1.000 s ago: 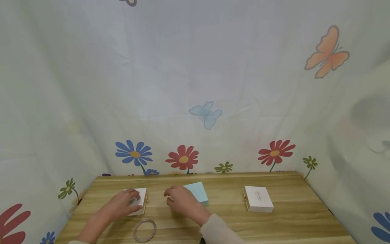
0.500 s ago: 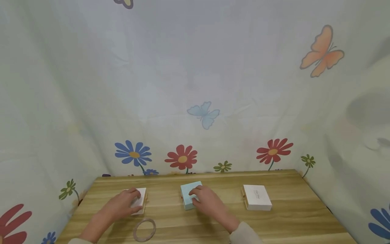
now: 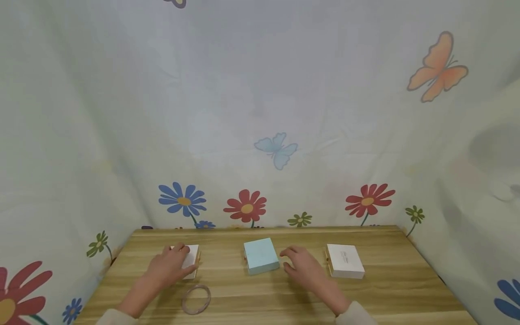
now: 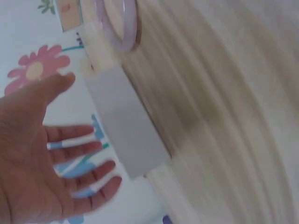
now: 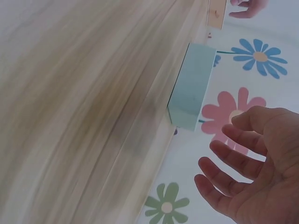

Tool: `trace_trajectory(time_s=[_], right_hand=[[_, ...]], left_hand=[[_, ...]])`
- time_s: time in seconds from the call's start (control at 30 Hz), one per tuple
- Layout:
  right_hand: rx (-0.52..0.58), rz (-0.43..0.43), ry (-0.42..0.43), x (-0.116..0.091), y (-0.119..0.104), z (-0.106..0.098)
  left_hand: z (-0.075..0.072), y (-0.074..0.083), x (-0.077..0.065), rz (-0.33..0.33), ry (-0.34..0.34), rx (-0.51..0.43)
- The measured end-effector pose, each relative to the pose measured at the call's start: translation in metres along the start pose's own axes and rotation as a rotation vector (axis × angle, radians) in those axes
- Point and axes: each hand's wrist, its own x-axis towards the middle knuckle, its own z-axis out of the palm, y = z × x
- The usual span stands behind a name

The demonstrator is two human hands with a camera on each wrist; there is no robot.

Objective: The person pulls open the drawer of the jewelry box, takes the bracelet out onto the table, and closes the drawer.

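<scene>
My left hand (image 3: pixel 167 267) hovers over the small white box (image 3: pixel 192 258) on the left, partly covering it. In the left wrist view, its fingers spread loosely beside that box (image 4: pixel 128 123), holding nothing. My right hand (image 3: pixel 305 269) is to the right of the light blue box (image 3: pixel 261 254), fingers loosely bent. The right wrist view shows a gap between the blue box (image 5: pixel 194 86) and those fingertips (image 5: pixel 216 144). Nearer than the left box, a pale translucent bangle (image 3: pixel 184 299) lies flat on the table.
Another white box (image 3: pixel 346 260) with small print on its lid stands to the right of my right hand. The wood-grain table (image 3: pixel 243 307) backs onto a white cloth (image 3: pixel 227 113) printed with flowers and butterflies, which also hangs at both sides.
My right hand has moved right, from left of the blue box, across it, to its right side. The blue box now shows fully. My left hand stays over the left box.
</scene>
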Motion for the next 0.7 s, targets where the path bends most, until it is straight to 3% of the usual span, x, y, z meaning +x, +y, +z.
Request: trace_trajectory(time_s=[0.17, 0.33, 0.7], right_hand=[[0.013, 0.022, 0.004, -0.004, 0.006, -0.004], [0.033, 0.046, -0.019, -0.005, 0.007, -0.008], [0.03, 0.072, -0.067, -0.005, 0.006, -0.008]], left_hand=[[0.009, 0.013, -0.004, -0.096, 0.027, 0.025], [0.013, 0.023, -0.008, -0.121, 0.092, 0.044], [0.015, 0.022, -0.009, -0.052, 0.142, 0.042]])
